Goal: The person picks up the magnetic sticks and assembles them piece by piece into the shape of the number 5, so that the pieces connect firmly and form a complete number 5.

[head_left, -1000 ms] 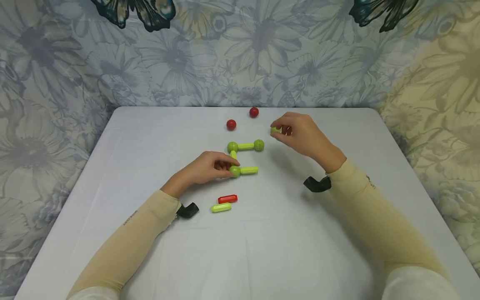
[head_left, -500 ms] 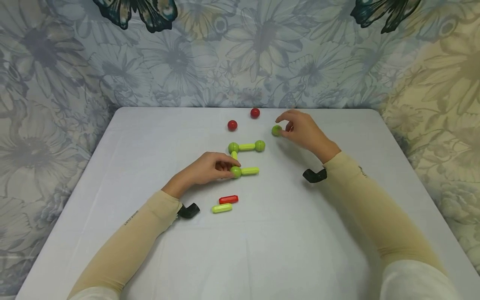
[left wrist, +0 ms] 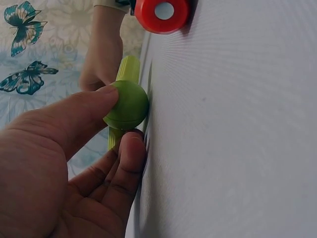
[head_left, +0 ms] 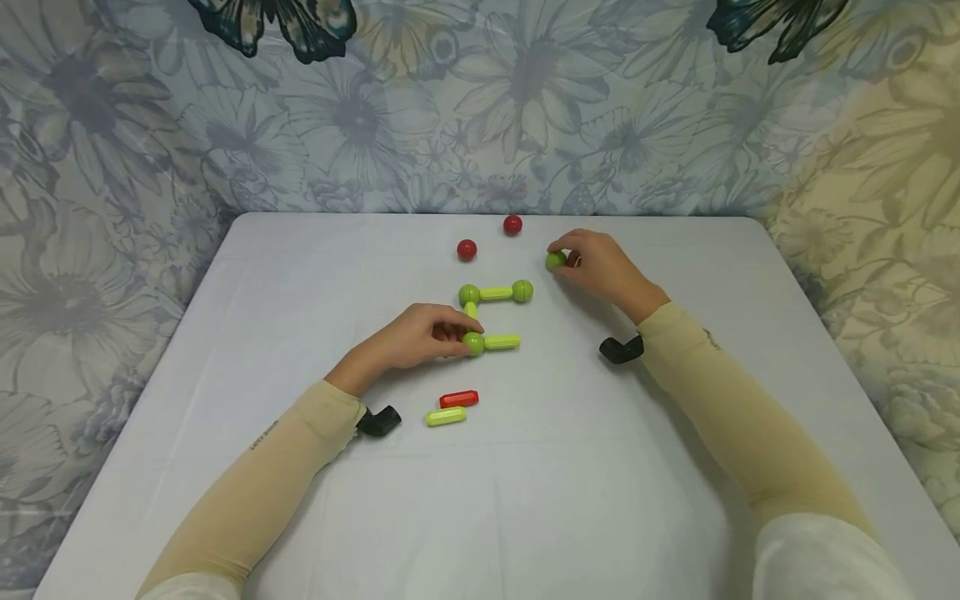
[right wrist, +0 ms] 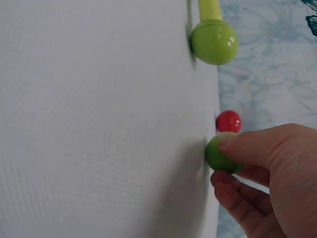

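A green ball (head_left: 473, 343) at the near corner of a joined figure is pinched between thumb and fingers of my left hand (head_left: 420, 336). From that ball a yellow-green stick (head_left: 502, 342) points right, and another stick (head_left: 471, 309) leads away to a second green ball (head_left: 468, 294). A further stick (head_left: 496, 293) joins this to a third green ball (head_left: 522, 290). Farther right, my right hand (head_left: 606, 265) pinches a loose green ball (right wrist: 220, 154) low at the table surface. Part of the left-hand ball is covered by the thumb (left wrist: 96, 101).
Two red balls (head_left: 467, 250) (head_left: 512, 224) lie near the table's far edge. Nearer me, a red stick (head_left: 459, 399) and a yellow-green stick (head_left: 446, 417) lie side by side. A white cloth covers the table (head_left: 480, 517), and patterned fabric (head_left: 517, 108) hangs behind it.
The right index finger lifted off the loose green ball half a second ago and is back against it now. The right forearm has shifted slightly left. My left hand keeps its hold.
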Motion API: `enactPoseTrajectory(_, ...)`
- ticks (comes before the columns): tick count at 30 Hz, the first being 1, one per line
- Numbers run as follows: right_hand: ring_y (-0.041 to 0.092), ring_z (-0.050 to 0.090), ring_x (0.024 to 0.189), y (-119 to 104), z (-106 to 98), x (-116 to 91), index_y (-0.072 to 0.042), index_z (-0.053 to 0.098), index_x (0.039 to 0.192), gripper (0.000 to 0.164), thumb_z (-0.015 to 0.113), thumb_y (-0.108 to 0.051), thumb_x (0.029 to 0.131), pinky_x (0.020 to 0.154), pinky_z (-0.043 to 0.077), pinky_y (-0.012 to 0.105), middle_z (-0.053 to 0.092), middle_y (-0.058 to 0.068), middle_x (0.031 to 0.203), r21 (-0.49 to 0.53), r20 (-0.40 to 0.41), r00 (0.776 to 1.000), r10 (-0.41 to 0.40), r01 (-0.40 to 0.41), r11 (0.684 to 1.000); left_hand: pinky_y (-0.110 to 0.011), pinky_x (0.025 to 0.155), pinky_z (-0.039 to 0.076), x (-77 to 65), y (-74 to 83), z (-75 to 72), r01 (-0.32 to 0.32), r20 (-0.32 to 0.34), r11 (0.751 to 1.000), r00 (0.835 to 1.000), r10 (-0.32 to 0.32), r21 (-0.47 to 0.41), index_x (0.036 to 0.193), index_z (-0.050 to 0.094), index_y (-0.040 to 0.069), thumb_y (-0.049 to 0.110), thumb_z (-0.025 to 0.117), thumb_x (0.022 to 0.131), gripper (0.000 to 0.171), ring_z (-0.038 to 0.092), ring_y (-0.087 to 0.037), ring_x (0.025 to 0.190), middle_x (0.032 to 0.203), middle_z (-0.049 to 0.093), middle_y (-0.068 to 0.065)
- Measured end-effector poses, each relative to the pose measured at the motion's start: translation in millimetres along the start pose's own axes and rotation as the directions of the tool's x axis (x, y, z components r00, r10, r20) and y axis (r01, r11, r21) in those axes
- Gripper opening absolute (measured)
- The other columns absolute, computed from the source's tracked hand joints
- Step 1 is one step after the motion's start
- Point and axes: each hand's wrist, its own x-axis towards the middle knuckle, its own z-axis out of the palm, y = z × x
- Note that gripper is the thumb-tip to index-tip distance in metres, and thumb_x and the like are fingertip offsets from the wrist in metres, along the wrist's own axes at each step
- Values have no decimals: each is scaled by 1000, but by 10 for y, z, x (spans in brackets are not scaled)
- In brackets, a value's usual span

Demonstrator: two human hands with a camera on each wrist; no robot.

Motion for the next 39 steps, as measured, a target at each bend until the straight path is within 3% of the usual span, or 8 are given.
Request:
enactPoseTrajectory(10, 32, 67, 110, 62, 18, 33, -5, 72, 140, 40, 78, -10, 101, 95, 55, 50, 70, 15, 131, 32, 20, 998, 65, -66, 997, -33, 86, 57, 2, -1, -2, 2, -4, 1000, 1000, -2, -7, 129, 80, 16, 14, 84, 98, 32, 66, -19, 95, 104, 71, 0)
enactPoseTrajectory(16, 32, 68, 111, 80, 20, 5, -6, 72, 136, 37, 80, -13, 100, 96, 55, 50, 73, 15, 124, 71, -7, 996, 90, -89, 993, -33, 85, 57, -1, 8, -3, 2, -5, 1000, 1000, -2, 10, 129, 80, 16, 13, 84, 98, 32, 65, -19, 94, 102, 70, 0)
enactPoseTrajectory(26, 30, 69, 103, 39, -27, -153, -8, 76, 133, 34, 80, -14, 101, 92, 53, 48, 75, 12, 116, 107, -99, 995, 34, -23, 994, -31, 83, 56, -5, 9, -7, -14, -19, 999, 1000, 15, 30, 128, 80, 15, 13, 85, 97, 31, 65, -19, 92, 100, 70, 1)
enactPoseTrajectory(39, 22, 69, 94, -217, -182, -487, -5, 79, 130, 33, 83, -11, 99, 91, 56, 54, 78, 7, 112, 163, -185, 975, -126, 157, 974, -33, 84, 56, 48, 12, -86, 5, -7, 999, 1000, -5, 44, 129, 80, 15, 15, 84, 98, 31, 66, -18, 94, 103, 72, 1)
